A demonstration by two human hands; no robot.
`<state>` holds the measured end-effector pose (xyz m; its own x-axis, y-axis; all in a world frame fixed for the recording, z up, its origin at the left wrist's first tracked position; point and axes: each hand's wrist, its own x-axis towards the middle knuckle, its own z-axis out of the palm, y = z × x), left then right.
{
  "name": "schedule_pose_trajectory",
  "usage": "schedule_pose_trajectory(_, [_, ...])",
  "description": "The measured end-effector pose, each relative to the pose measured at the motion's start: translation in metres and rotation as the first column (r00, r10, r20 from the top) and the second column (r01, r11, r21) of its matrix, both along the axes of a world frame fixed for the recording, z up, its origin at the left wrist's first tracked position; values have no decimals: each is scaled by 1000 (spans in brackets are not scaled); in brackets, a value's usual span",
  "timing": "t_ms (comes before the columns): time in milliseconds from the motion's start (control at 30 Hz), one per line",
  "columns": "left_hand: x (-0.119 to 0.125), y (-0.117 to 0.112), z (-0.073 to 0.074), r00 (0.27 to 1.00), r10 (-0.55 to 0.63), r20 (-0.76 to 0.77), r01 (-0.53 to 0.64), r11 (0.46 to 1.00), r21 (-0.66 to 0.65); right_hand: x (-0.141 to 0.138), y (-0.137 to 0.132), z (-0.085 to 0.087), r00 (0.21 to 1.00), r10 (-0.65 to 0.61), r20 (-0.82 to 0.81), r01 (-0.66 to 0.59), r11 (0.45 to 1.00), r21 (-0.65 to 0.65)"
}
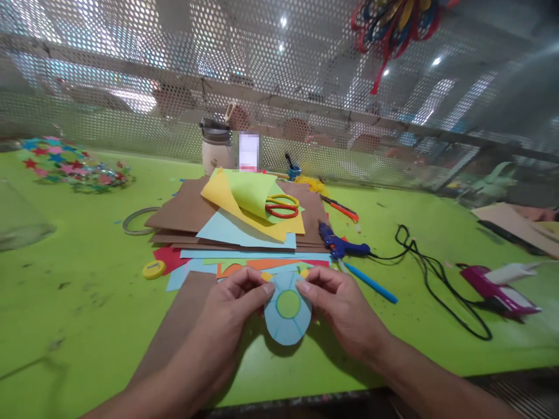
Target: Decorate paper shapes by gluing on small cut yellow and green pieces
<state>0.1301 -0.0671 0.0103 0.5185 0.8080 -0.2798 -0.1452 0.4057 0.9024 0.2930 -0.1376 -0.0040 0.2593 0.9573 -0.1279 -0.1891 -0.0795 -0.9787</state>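
Note:
Both of my hands hold a light blue paper circle with a green round centre and pencil lines radiating from it. My left hand pinches its upper left edge and my right hand pinches its upper right edge. The circle hovers just above the green table near the front edge. A brown card sheet lies under my left wrist.
A pile of brown card and coloured paper lies behind, with red-and-yellow scissors on top. A blue glue gun and its black cord, a blue pen, a tape ring, a yellow cap and a pink tool lie around.

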Motion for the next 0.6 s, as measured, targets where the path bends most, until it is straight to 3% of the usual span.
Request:
schedule_pose_trajectory(333, [-5, -1, -1, 996, -40, 79, 45, 997, -63, 0, 0, -2, 1000, -13, 27, 13, 1000, -5])
schedule_pose_trajectory(600, [2, 1, -5, 998, -40, -58, 41, 999, 7, 1, 2, -4, 1000, -12, 12, 12, 1000, -5])
